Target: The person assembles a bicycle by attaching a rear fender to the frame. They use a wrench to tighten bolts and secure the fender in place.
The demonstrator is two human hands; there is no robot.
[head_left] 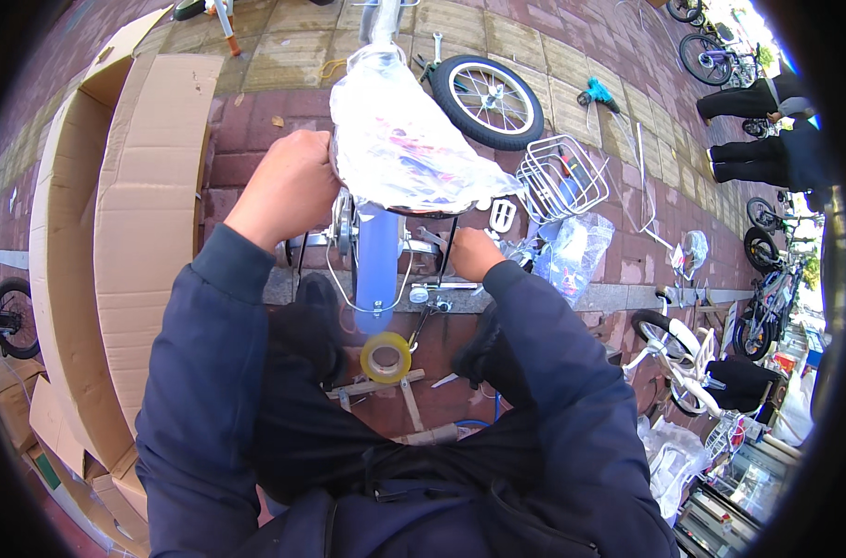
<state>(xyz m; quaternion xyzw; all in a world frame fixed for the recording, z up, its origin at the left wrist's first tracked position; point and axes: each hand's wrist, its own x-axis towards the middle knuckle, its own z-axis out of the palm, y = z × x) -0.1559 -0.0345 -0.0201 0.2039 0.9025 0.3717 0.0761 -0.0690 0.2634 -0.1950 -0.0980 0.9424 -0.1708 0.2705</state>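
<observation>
Head view: a small bicycle (378,253) occupied the centre, its plastic-wrapped saddle (399,139) at upper centre. Left hand (291,182) fingers gripped the saddle's left edge; right hand (476,254) fingers closed on an apparent wrench (428,235), right of centre. Wrench work seemed in hand; turning probably called for a steady saddle.

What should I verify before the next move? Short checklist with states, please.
1. Left hand at the seat's left edge: ok; exact grip hidden.
2. Right hand grip secure: cannot tell; fingertips hidden.
3. Seat unwrapped: not ok; clear plastic covers it.
4. Spoked wheel fitted: not ok; lying loose on the paving.
5. Wire basket mounted: not ok; on the ground.
6. Fasteners beside the blue-purple fender tight: cannot tell; too small.
</observation>
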